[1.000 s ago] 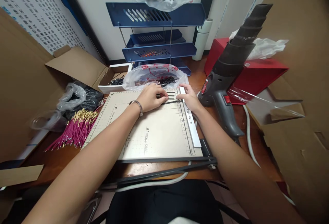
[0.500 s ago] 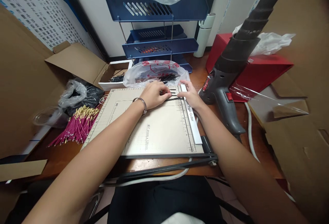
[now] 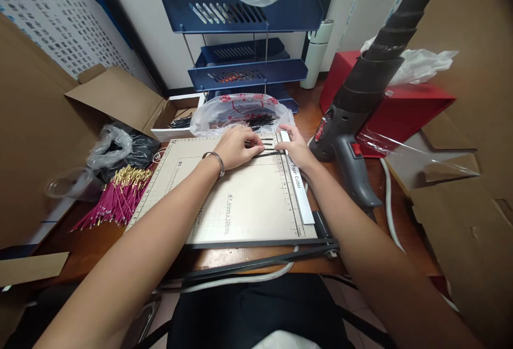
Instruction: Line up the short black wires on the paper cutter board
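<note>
Under both hands lies a cream paper cutter board [image 3: 248, 204] with printed grid lines and a white strip marked "Paper Cutter" [image 3: 298, 191] along its right side. Several short, thin black cords [image 3: 268, 144] lie crosswise near its far edge, between my hands. My left hand [image 3: 236, 148], with a bracelet at the wrist, is closed, thumb and fingers pinching the cords' left part. My right hand [image 3: 295, 148] rests over the far end of the white strip. Its thumb touches the cords' right ends, and its index finger stretches forward, apart from the thumb.
The cutter's dark arm [image 3: 256, 264] lies along the board's near edge. Magenta sticks with gold tips [image 3: 128, 191] are piled at left. Behind the board sits a plastic bag [image 3: 240, 111] with black strands. A heat gun [image 3: 352, 119] and red box [image 3: 417, 108] stand right; blue shelves [image 3: 244, 15] rise behind.
The view has shifted very slightly. Both hands stay in nearly the same place on the board, with the black cords between them.
</note>
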### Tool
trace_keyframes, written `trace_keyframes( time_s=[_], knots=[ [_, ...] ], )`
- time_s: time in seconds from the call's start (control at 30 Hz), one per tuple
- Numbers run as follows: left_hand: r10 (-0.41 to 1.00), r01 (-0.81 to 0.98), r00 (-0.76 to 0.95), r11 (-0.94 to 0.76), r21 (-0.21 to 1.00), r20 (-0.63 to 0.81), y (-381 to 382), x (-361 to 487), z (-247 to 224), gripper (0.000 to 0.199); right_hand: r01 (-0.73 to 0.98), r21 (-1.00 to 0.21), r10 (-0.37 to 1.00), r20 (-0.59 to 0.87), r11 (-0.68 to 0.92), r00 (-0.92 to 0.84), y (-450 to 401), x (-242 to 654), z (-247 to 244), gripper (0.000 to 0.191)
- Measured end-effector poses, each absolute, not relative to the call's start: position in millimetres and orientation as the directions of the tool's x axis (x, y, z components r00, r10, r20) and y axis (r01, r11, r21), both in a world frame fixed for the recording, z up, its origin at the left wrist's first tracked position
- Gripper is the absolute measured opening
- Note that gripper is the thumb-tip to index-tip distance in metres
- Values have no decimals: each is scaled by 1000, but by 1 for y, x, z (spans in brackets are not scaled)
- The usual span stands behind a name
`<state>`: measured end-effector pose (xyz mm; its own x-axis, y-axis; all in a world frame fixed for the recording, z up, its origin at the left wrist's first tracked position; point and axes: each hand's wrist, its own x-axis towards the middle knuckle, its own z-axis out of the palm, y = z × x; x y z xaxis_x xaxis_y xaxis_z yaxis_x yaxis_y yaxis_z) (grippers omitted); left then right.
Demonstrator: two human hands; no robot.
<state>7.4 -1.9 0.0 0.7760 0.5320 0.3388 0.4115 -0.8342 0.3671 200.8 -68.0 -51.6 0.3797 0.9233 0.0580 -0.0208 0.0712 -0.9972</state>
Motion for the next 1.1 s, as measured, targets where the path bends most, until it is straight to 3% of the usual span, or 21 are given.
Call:
trace_keyframes(
  time_s=[0.1, 0.2, 0.4, 0.67, 0.87, 1.1],
  knots=[
    [527, 426, 779, -843, 328, 340, -5, 11, -1, 18, 46, -989, 896, 145, 139, 419, -70, 203, -51, 62],
    [535, 420, 757, -838, 347, 376, -5, 10, -2, 17, 156, -961, 865, 272, 226, 422, -77, 205, -47, 46],
    [535, 397, 689, -843, 364, 488, -1, 5, -1, 17, 423, -825, 830, 501, 374, 244, -94, 200, -29, 18],
    [506, 375, 713, -860, 347, 485, -3, 7, -1, 19, 397, -820, 829, 518, 412, 209, -92, 198, -28, 4],
    [497, 298, 737, -847, 440, 458, -4, 5, 1, 21, 339, -836, 824, 518, 431, 229, -92, 197, -28, 6],
    [567, 334, 704, -796, 505, 427, -4, 4, 2, 22, 292, -882, 861, 444, 371, 248, -91, 195, -31, 11]
  ],
)
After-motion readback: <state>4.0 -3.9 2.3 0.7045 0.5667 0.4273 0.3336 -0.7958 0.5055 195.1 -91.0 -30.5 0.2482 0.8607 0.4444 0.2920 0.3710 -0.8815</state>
